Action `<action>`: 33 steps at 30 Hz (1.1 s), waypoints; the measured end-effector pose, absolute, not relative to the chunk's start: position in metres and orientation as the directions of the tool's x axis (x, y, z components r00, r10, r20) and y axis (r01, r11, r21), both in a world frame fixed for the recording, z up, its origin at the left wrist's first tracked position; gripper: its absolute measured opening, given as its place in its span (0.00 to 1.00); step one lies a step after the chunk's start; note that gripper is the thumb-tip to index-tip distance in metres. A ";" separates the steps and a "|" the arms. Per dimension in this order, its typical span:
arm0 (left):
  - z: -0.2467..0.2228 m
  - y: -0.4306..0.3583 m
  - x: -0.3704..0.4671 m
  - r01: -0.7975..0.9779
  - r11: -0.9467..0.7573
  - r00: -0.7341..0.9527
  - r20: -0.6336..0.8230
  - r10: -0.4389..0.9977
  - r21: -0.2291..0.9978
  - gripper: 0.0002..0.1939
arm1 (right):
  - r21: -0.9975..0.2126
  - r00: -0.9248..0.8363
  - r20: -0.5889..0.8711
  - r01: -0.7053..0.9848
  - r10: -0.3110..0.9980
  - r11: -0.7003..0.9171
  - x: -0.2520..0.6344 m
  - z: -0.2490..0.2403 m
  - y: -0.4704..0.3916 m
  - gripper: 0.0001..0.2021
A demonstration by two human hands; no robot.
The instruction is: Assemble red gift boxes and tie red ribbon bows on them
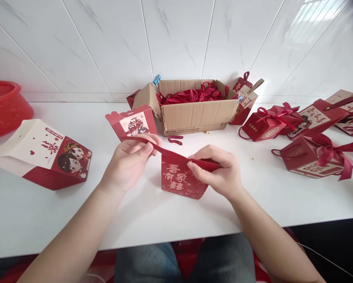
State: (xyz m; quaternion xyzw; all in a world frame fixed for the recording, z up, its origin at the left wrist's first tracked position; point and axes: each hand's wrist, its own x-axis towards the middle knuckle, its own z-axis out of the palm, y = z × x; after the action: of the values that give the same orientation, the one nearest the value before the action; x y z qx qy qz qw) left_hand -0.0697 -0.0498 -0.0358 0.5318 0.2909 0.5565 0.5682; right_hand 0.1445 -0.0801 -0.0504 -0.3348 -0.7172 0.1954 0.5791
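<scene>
A red gift box with pale lettering stands on the white table in front of me, its top edges pressed together. My right hand pinches the right part of that top edge, with a small gold stud by the thumb. At the upper left of the box, my left hand holds a thin red strip between thumb and fingers. Behind my left hand is a scalloped red box with a white label. A short red strap lies just beyond the hands.
A cardboard carton full of red ribbons stands against the tiled wall. A white-and-red box and a red basket are at the left. Several red boxes with bows, one being a ribboned box, stand at the right.
</scene>
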 end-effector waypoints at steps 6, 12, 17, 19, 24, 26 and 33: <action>-0.025 -0.066 -0.067 -0.230 -0.104 0.334 0.178 0.926 0.968 0.08 | -0.295 -0.283 0.885 0.275 0.370 0.915 0.144 -0.055 -0.082 0.04; -0.017 -0.081 -0.070 0.056 -0.248 0.419 0.202 0.885 0.967 0.05 | 0.004 -0.457 0.877 0.317 0.149 0.949 0.147 -0.053 -0.085 0.05; -0.014 -0.083 -0.068 0.190 -0.449 0.539 0.290 0.791 0.873 0.06 | 0.056 -0.477 0.872 0.323 0.111 0.945 0.146 -0.049 -0.086 0.03; -0.015 -0.082 -0.066 0.220 -0.551 0.561 0.357 0.747 0.805 0.09 | 0.060 -0.479 0.871 0.320 0.107 0.946 0.146 -0.049 -0.086 0.04; -0.019 -0.080 -0.067 0.220 -0.668 0.551 0.475 0.687 0.711 0.13 | 0.047 -0.485 0.866 0.314 0.118 0.948 0.147 -0.054 -0.084 0.06; -0.020 -0.078 -0.069 0.210 -0.664 0.552 0.474 0.686 0.718 0.13 | 0.028 -0.485 0.864 0.315 0.136 0.949 0.148 -0.057 -0.083 0.07; -0.020 -0.077 -0.069 0.187 -0.610 0.575 0.418 0.704 0.770 0.13 | -0.022 -0.475 0.863 0.305 0.172 0.952 0.148 -0.058 -0.084 0.06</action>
State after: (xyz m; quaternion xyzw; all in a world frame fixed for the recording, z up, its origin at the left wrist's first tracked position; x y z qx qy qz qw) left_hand -0.0685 -0.0769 -0.0200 0.8164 0.2728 0.3719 0.3475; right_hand 0.1481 -0.0836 -0.0575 -0.1393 -0.8563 -0.0674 0.4928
